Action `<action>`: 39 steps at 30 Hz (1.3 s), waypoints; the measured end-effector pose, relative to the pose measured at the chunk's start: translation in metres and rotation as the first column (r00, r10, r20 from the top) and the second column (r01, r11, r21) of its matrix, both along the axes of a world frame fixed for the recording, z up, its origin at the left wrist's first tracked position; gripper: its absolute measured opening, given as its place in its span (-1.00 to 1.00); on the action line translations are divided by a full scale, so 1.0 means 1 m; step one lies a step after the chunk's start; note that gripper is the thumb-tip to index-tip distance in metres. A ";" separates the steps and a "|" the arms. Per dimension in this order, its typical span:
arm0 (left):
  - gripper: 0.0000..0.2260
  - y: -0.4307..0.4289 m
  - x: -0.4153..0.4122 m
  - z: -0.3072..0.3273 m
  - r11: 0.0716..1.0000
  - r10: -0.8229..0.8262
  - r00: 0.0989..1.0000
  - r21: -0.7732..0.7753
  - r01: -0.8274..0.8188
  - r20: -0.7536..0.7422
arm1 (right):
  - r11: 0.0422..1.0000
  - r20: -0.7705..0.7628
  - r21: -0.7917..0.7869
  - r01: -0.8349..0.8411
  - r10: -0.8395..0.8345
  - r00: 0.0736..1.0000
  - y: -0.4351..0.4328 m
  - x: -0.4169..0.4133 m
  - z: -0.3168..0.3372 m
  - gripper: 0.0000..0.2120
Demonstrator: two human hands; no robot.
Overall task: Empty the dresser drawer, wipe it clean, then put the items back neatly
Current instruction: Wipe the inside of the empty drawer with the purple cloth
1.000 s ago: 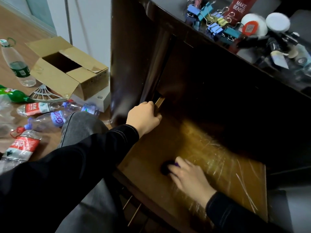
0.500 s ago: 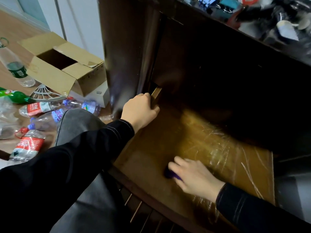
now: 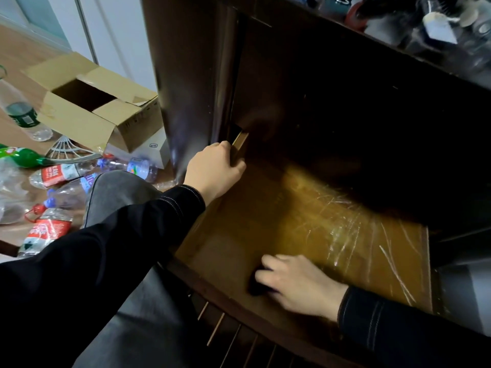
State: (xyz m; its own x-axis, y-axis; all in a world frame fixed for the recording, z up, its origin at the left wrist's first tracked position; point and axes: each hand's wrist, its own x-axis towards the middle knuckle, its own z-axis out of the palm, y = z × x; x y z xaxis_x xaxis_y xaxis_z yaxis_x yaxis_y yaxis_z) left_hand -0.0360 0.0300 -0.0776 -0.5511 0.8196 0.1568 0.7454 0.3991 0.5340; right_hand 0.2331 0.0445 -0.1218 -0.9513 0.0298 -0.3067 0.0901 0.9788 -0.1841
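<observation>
Free floor of drawer [image 3: 305, 221] behind right hand [image 3: 297, 284]

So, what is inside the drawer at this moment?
Only the right hand, pressing a dark wiping pad onto the scratched drawer bottom. Most of the pad is covered by the hand, and the drawer's back lies in shadow, so anything there cannot be seen.

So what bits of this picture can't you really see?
Head view only.
1. The wiping thing: mostly covered by the right hand and blurred. Only a dark edge shows, so grip or press is unclear.
2. The back of the drawer: lost in shadow.
3. The items on top of the dresser: blurred and cut off by the top edge.
4. The clear bottle: cut off by the left edge.
</observation>
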 end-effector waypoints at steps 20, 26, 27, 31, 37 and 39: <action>-0.77 0.000 -0.003 -0.006 1.000 0.000 1.000 0.004 0.000 0.003 | 0.972 -0.109 0.081 0.220 -0.211 0.971 0.023 -0.009 0.007 -0.85; -0.76 0.001 -0.004 -0.007 1.000 -0.007 1.000 0.012 0.007 0.000 | 0.999 0.031 -0.028 0.025 -0.024 0.999 0.013 -0.003 0.013 -0.85; -0.76 0.001 -0.004 -0.007 1.000 -0.007 1.000 0.012 0.007 -0.001 | 0.991 -0.023 -0.001 0.135 -0.135 0.991 0.028 -0.008 0.014 -0.84; -0.76 0.000 -0.003 -0.005 1.000 0.002 1.000 0.013 -0.002 -0.008 | 0.980 -0.104 0.067 0.187 -0.180 0.978 0.029 -0.005 0.011 -0.86; -0.75 0.000 -0.003 -0.006 1.000 0.005 1.000 0.011 -0.005 0.001 | 0.997 0.048 -0.015 -0.070 0.071 0.996 0.008 -0.001 0.016 -0.79; -0.74 0.000 -0.003 -0.006 1.000 0.014 1.000 0.007 -0.015 0.010 | 0.992 -0.040 0.052 0.117 -0.115 0.993 0.032 -0.006 0.016 -0.77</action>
State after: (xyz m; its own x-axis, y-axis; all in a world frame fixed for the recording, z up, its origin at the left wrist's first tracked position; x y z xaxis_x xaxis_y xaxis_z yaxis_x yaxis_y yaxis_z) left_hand -0.0388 0.0298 -0.0836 -0.5644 0.8104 0.1570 0.7344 0.4062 0.5437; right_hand 0.2275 0.0765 -0.1060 -0.9512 0.1557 -0.2663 0.1973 0.9707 -0.1369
